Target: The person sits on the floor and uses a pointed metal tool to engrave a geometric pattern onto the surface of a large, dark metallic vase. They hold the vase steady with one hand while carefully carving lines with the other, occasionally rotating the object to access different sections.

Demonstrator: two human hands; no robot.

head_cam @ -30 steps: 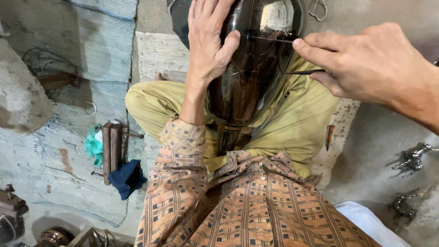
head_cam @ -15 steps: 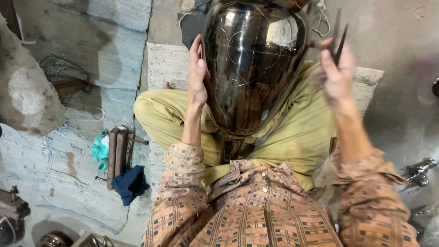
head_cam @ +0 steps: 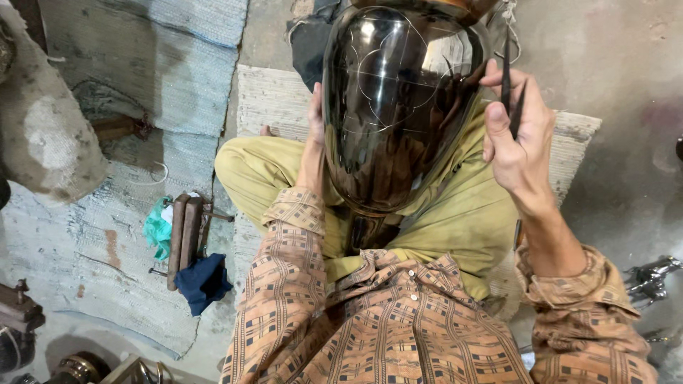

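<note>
- While the dark glossy vessel [head_cam: 398, 107] is propped upright on the lap, it is steadied from its left side by the left hand [head_cam: 314, 146], whose palm is pressed flat against the curved wall; the fingers are spread open along the surface rather than curled around anything.
- Thin scratched circles and arcs are seen on the polished face of the vessel, in its upper half.
- A slim dark pointed tool [head_cam: 506, 75] is pinched in the right hand [head_cam: 518, 146], just beside the right edge of the vessel; the fingers are closed around the tool's shaft, which is held nearly upright.
- Whether the tool's tip touches the vessel cannot be told.
- The vessel's lower end is rested between the folded legs, which are covered by olive-yellow trousers [head_cam: 455, 220], with the patterned orange shirt sleeves [head_cam: 284, 284] seen at the near side.
- A pale woven mat [head_cam: 267, 99] is laid on the floor under the seated person, at the far side.
- To the left, on the floor, a pair of brown wooden-handled tools [head_cam: 183, 238] is laid side by side, with a green cloth scrap [head_cam: 156, 227] touching them on the left and a dark blue cloth [head_cam: 204, 281] at their near end.
- A shiny metal piece [head_cam: 651, 274] is seen on the floor at the right edge.
</note>
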